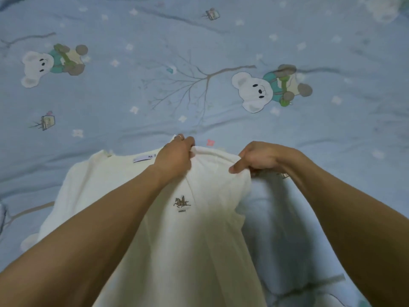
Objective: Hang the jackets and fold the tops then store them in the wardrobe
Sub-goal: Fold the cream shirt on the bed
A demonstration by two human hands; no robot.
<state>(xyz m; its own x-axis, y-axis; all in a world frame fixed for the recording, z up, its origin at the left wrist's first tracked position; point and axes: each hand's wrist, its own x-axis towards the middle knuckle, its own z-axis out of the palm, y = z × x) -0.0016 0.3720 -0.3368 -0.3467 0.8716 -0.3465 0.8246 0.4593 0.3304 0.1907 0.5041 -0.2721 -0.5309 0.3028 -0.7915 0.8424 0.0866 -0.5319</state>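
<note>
Folding barely begun: left hand [177,155] and right hand [260,157] fingers pinch white top [177,229] on bed [221,41]; storage pending.

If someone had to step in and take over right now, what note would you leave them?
Left hand: grips the top edge of the white top, near the collar.
Right hand: pinches the same folded edge further right.
The top lies on the blue bedspread, its right side folded over toward the middle; horse logo faces up, neck label shows to the left.
Done: the first fold is started.
Left: finish folding this top and store it. No jackets, hangers or wardrobe are in view.
</note>
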